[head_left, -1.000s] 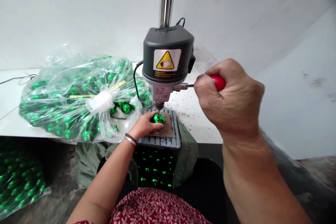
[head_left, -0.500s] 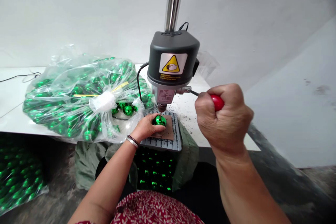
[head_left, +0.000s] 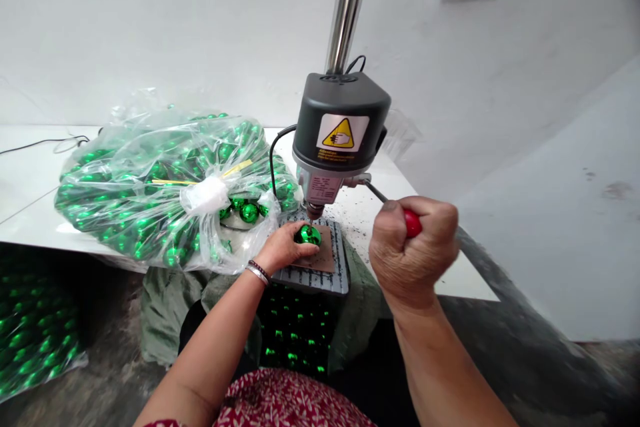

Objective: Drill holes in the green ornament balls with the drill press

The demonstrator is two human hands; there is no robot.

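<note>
A shiny green ball ornament (head_left: 311, 235) rests on a brown board (head_left: 326, 255) over the grey slotted base (head_left: 340, 273) of a bench drill press (head_left: 345, 127). My left hand (head_left: 286, 247) is closed around the ball's left side, thumb in front. The drill bit (head_left: 311, 219) comes down onto the ball's top; how deep it goes I cannot tell. Closed in a fist, my right hand (head_left: 413, 247) grips the red-knobbed feed lever (head_left: 413, 222) at the press's right side.
A clear plastic bag (head_left: 165, 193) full of green balls lies left of the press on the white table (head_left: 20, 213). Another bag of balls (head_left: 35, 333) sits on the floor at left. More green balls (head_left: 295, 330) show below the base. Dark shavings are scattered around it.
My right hand has pulled the lever lower, its rod now tilting down more. The left hand keeps the ball on the board. The whole view has shifted slightly.
</note>
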